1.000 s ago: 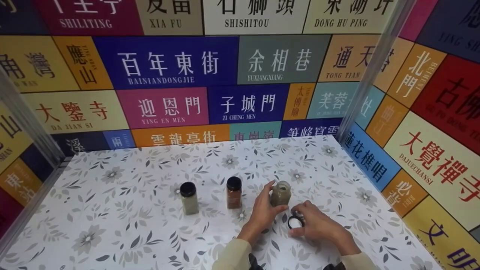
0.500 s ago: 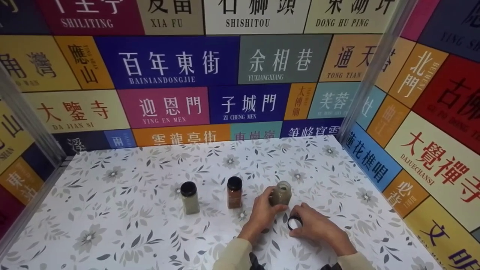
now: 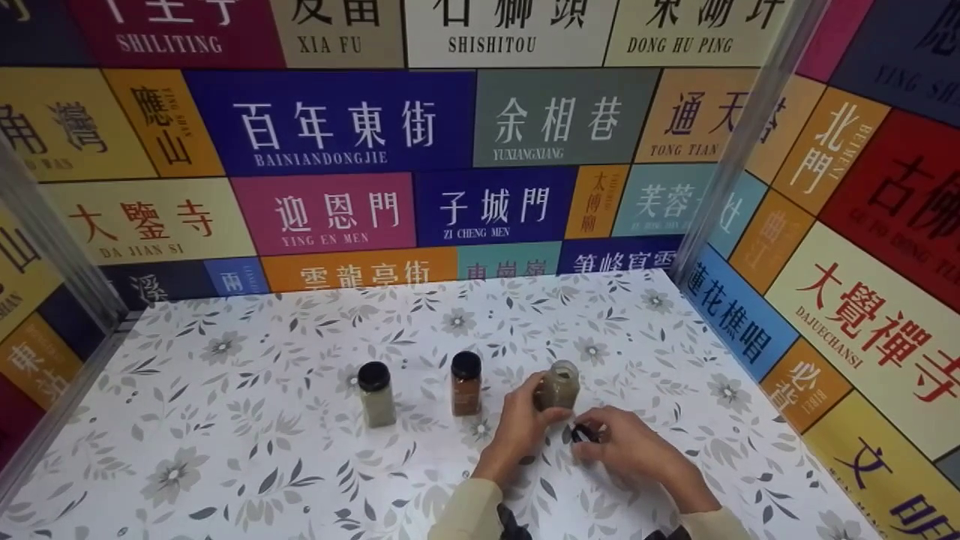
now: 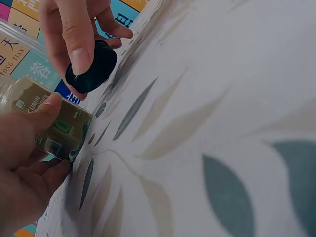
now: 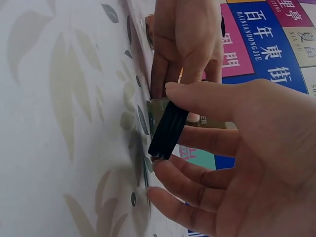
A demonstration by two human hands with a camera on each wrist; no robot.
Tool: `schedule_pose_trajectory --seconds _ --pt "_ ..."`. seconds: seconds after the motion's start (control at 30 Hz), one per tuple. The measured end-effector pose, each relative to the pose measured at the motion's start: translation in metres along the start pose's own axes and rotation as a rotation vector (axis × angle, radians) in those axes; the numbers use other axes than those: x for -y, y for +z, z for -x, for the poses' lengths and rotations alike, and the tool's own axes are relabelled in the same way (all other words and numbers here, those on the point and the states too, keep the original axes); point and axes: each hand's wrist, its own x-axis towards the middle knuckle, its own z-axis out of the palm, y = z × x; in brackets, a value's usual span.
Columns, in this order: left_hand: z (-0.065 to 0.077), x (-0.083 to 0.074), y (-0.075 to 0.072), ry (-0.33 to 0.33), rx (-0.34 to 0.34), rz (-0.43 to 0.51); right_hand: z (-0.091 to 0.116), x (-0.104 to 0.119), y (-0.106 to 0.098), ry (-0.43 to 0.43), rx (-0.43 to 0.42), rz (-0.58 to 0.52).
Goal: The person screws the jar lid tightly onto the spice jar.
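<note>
An uncapped glass jar of cumin powder (image 3: 562,386) stands upright on the table, its label readable in the left wrist view. My left hand (image 3: 517,420) grips the jar (image 4: 54,116) from its left side, thumb across the front. Close by on the right, my right hand (image 3: 630,446) pinches a black screw cap (image 5: 169,131) between thumb and fingers, low over the table and apart from the jar. In the head view the cap (image 3: 584,433) shows mostly its dark side.
Left of the hands stands a black-capped jar of reddish-brown powder (image 3: 466,384). Farther left is another black-capped jar with pale greenish powder (image 3: 376,395). The floral-covered table (image 3: 262,420) meets colourful lettered wall panels (image 3: 330,124) at the back and sides.
The cap has turned in my right hand: its white inside faced the head camera earlier and now its dark side shows. My left hand keeps its hold on the jar.
</note>
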Motion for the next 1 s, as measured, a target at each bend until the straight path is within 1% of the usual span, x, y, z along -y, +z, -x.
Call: schedule_pose_trajectory --seconds 0.07,0.13,0.23,0.37,0.5,0.6,0.73,0.83,1.0 --pt "0.0 0.0 0.0 0.005 -0.004 -0.003 -0.001 0.002 -0.002 0.025 0.007 -0.021" --pt "0.0 -0.001 0.0 -0.011 0.004 0.009 -0.001 0.002 -0.004 0.054 0.015 -0.041" --pt "0.001 -0.001 -0.001 -0.037 0.008 0.034 -0.001 0.003 -0.007 0.066 0.023 -0.063" --pt "0.0 -0.002 0.0 -0.054 0.004 0.055 0.0 0.004 -0.011 0.097 0.006 -0.117" --pt "0.0 -0.002 0.0 -0.068 0.015 0.074 0.0 0.009 -0.016 0.104 -0.066 -0.11" --pt "0.001 -0.001 -0.001 -0.073 0.021 0.079 -0.001 0.014 -0.02 0.109 -0.148 -0.083" --pt "0.001 -0.001 0.0 -0.078 0.021 0.083 -0.001 0.02 -0.026 0.153 -0.232 -0.088" --pt "0.001 -0.001 0.0 -0.078 0.012 0.078 -0.003 0.026 -0.029 0.185 -0.267 -0.103" --pt "0.002 -0.001 0.001 -0.061 -0.006 0.027 -0.005 0.034 -0.034 0.228 -0.302 -0.138"
